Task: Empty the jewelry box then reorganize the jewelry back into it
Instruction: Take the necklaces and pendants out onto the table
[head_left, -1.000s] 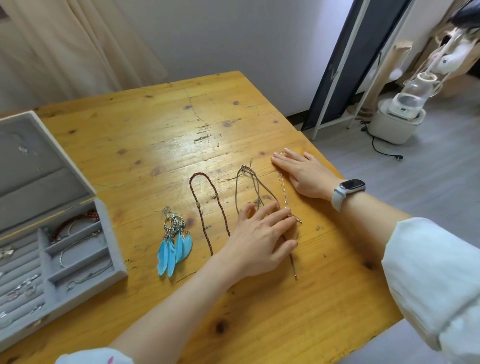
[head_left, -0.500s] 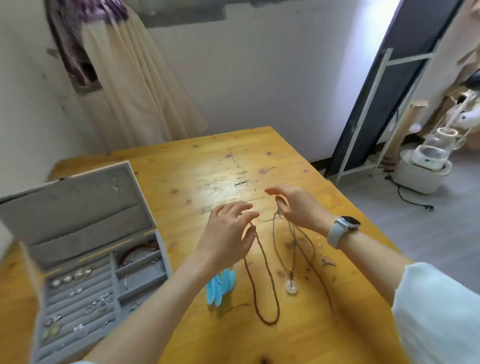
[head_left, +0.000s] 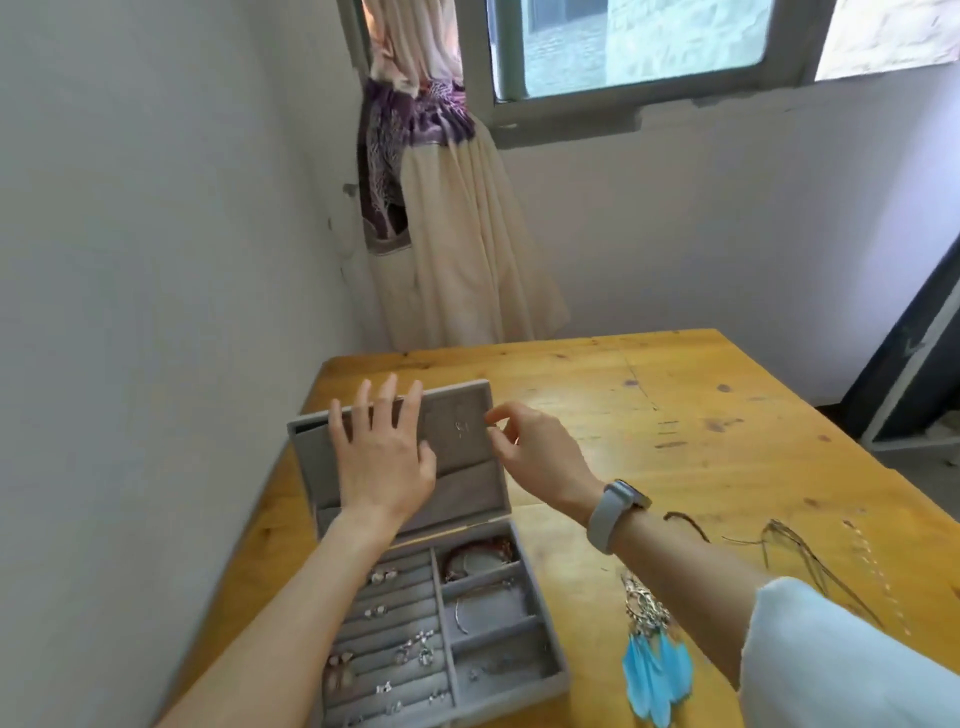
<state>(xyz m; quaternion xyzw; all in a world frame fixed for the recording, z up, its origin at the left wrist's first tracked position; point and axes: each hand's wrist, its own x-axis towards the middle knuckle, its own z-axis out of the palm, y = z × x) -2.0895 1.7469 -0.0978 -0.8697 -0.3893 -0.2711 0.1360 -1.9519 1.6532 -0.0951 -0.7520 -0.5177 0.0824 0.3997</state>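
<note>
The grey velvet jewelry box (head_left: 540, 675) stands open at the table's left, its lid (head_left: 462, 405) upright. Rings fill the slotted rows (head_left: 400, 649), and bracelets (head_left: 478, 556) lie in the right compartments. My left hand (head_left: 382, 452) is spread flat against the inside of the lid, holding nothing. My right hand (head_left: 535, 447), with a watch on its wrist, hovers at the lid's right edge, thumb and forefinger pinched close beside small earrings (head_left: 461, 427) pinned to the lid. Blue feather earrings (head_left: 657, 670), a dark red bead necklace (head_left: 685, 522) and cord necklaces (head_left: 800, 551) lie on the table to the right.
The wooden table (head_left: 701, 415) reaches the white wall on the left and far side. A cream curtain (head_left: 467, 249) hangs behind the far edge under a window. A dark frame (head_left: 904, 374) stands at the right.
Both hands left the necklaces on the table and moved left to the box lid. The view swung left and upward; the necklaces now lie spread at the right.
</note>
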